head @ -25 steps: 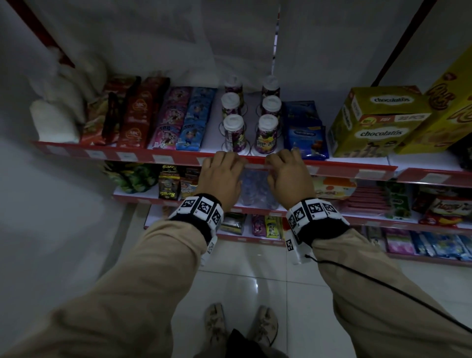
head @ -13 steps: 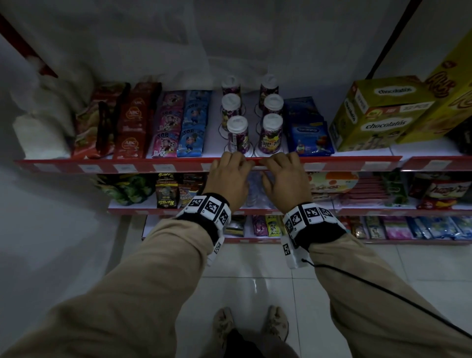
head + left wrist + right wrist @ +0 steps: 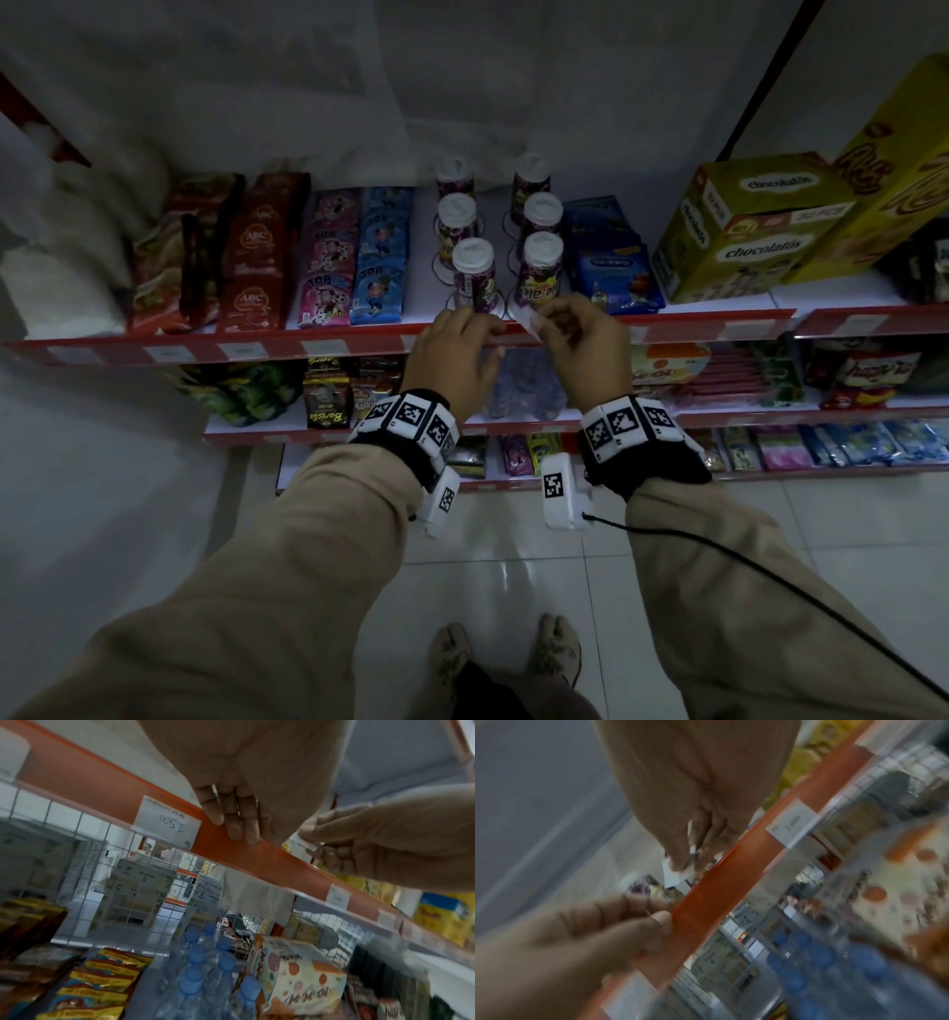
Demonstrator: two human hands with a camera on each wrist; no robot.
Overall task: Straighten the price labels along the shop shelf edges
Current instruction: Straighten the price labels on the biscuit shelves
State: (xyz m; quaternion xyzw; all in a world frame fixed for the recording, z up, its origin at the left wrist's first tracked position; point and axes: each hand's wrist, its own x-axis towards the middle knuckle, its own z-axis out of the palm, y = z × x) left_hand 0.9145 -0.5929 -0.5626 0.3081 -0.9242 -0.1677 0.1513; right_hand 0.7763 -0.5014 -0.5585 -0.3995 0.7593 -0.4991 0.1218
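Observation:
The top shelf's red edge strip [image 3: 359, 342] carries several white price labels [image 3: 241, 351]. My left hand [image 3: 488, 334] lies over the strip in front of the cups, its fingertips [image 3: 231, 825] pressed on the strip's orange face [image 3: 282, 866]. Just to its right, my right hand [image 3: 544, 321] pinches a small white label [image 3: 528, 321] between thumb and fingers, tilted and lifted above the strip's top edge. The right wrist view, blurred, shows that label [image 3: 673, 877] hanging from the right hand [image 3: 687, 862], clear of the strip [image 3: 706, 902]. A label reading 1500 [image 3: 167, 821] sits in the strip left of my left fingers.
Lidded cups [image 3: 472, 272] stand right behind the hands, snack packets [image 3: 328, 267] to their left and a Chocolatos box [image 3: 744, 231] to the right. The shelf below holds water bottles [image 3: 200, 973] and a spotted carton [image 3: 303, 977]. White floor tiles [image 3: 513, 565] lie underfoot.
Both hands lay flat on the strip before. Now my right hand has lifted off with a white label pinched in it, while my left hand stays on the strip.

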